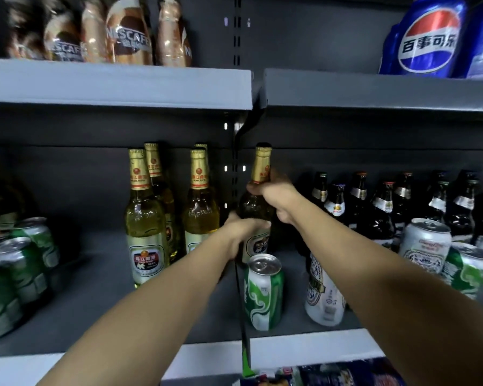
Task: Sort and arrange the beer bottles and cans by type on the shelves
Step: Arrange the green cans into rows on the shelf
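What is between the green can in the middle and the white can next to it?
Nothing: the head view shows only bare grey shelf between the green can and the white can.

both hands (276, 195) grip a gold-necked beer bottle (256, 203) at the shelf.

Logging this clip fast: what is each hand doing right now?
Left hand: holding the bottle at its body.
Right hand: holding the same bottle at its neck.

Gold-necked beer bottle (258, 196) upright between shelf bays.
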`<state>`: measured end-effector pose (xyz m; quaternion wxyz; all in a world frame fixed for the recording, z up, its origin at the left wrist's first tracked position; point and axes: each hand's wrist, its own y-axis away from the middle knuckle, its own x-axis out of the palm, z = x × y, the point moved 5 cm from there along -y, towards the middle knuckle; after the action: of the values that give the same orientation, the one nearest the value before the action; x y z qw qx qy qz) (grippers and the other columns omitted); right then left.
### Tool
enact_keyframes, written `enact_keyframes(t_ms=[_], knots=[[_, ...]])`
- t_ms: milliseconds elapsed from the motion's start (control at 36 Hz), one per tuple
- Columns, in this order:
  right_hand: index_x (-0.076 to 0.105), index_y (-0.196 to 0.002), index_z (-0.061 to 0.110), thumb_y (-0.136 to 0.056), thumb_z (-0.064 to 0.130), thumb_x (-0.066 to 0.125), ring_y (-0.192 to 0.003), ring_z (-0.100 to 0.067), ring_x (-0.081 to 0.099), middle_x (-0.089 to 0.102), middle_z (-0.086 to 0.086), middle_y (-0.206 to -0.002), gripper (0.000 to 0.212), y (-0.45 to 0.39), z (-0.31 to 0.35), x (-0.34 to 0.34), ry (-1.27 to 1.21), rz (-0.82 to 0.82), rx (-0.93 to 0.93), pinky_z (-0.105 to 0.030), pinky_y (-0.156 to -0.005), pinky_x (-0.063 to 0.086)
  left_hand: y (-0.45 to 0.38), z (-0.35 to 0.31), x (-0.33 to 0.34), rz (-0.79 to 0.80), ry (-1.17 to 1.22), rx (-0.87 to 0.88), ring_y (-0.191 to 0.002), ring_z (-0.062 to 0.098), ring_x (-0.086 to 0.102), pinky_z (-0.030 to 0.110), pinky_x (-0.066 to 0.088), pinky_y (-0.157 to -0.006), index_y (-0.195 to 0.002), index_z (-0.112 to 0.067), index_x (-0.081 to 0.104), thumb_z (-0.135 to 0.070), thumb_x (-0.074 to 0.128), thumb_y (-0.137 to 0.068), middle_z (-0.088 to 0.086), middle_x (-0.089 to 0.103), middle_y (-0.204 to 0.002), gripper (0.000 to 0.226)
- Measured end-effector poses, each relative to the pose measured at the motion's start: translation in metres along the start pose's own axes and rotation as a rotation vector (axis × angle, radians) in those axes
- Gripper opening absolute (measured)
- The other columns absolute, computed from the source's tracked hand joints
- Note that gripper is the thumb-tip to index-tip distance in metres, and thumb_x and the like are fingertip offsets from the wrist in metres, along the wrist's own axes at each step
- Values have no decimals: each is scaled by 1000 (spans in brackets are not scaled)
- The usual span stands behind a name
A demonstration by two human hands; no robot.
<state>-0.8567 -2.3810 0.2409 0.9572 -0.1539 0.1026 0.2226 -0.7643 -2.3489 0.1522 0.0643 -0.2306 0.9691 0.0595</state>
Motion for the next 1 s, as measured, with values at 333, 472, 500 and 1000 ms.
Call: enact_keyframes(t_ms=[333, 472, 500, 1000], knots=[[51, -131, 11, -89, 11, 66, -115, -20, 53, 59, -6, -120, 44, 19, 10, 22, -27, 17, 46, -34, -99, 42, 85, 40, -15, 318, -326, -168, -108, 21, 60, 38, 55, -90, -126, -16, 48, -48, 71, -79, 4, 62, -116, 62], [50, -130, 12, -90, 11, 65, -117, -23, 53, 58, -8, -125, 43, 29, 16, 23, -5, 43, 6, -37, -100, 42, 85, 33, 9, 274, -236, -56, -107, 24, 65, 43, 56, -90, -123, -13, 56, -51, 81, -67, 12, 65, -120, 73], [50, -130, 12, -90, 11, 65, -115, -21, 53, 58, -7, -124, 42, 30, 17, 24, -2, 47, 4, -36, -98, 42, 82, 32, 13, 244, -238, -31, -107, 22, 64, 41, 55, -91, -122, -13, 58, -50, 77, -75, 10, 66, -119, 64], [60, -114, 15, -81, 26, 77, -101, -21, 62, 66, -4, -108, 39, 44, 21, 53, 132, 102, -112, -40, -93, 50, 106, 60, 4, -373, -46, 242, -64, 15, 52, 34, 47, -70, -68, -19, 50, -43, 60, -90, -5, 55, -62, 34]])
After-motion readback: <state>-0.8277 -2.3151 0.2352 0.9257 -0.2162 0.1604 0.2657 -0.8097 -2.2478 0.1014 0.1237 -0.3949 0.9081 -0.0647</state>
